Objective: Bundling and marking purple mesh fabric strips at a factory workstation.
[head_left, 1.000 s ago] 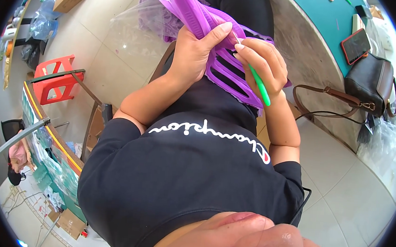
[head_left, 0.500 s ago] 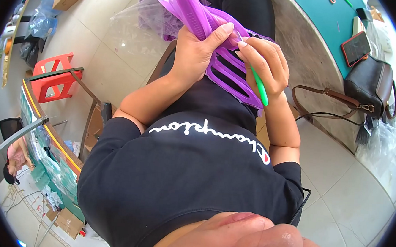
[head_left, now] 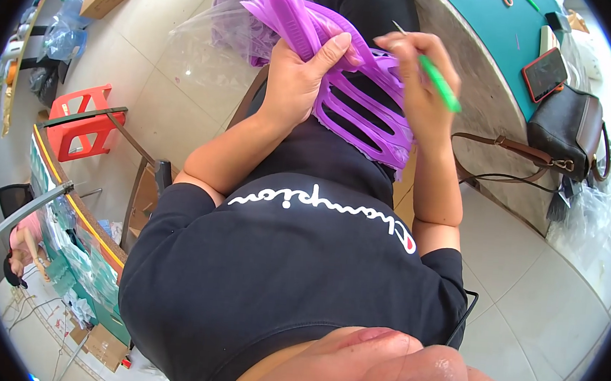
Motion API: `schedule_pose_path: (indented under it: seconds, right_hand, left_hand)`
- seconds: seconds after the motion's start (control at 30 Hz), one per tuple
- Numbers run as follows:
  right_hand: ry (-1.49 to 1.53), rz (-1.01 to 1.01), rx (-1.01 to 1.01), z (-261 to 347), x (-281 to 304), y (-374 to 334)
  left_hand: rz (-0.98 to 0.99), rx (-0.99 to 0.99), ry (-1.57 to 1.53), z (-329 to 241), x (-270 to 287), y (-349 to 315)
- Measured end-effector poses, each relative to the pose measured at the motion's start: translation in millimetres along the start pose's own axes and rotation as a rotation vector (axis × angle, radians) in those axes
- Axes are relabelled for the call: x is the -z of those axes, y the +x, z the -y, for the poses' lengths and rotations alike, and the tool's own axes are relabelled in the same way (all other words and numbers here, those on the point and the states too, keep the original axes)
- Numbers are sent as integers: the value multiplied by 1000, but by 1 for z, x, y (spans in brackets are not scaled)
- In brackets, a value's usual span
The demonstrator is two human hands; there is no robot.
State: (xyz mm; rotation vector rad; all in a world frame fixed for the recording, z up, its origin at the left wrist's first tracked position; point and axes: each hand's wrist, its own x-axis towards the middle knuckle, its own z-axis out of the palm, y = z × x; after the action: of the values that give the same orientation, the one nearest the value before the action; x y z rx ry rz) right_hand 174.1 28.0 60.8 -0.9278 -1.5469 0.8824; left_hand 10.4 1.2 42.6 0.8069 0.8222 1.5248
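Thumb and fingers of the left hand (head_left: 296, 76) clasp the folded, ribbed end of a glossy purple piece (head_left: 373, 66); its long-slotted part, uneven-edged, spreads over the lap (head_left: 298, 144). The blurred right hand (head_left: 422, 94) grips a green-handled tool (head_left: 439, 84), its thin tip just clear of the purple. Farther off, a phone (head_left: 545, 74) lies on the teal table (head_left: 488, 28).

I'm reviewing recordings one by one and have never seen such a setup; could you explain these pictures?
There is no robot here: a person works with two bare hands. The view comes from a head-worn fisheye camera looking down, so straight edges bend. The left hand grips a purple slotted piece; the right hand holds a green-handled pointed tool. At upper right, a phone lies on a green tabletop, with a dark handbag beside it.
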Motion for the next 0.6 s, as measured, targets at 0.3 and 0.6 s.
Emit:
schedule_pose_path:
  seconds: [0.3,0.6]
  right_hand:
    - [725,279,-371,8,22,24]
    - [1233,301,-229,19,134,72]
  left_hand:
    - [-88,-12,53,28,17,11]
    - [-334,133,-262,50,73,39]
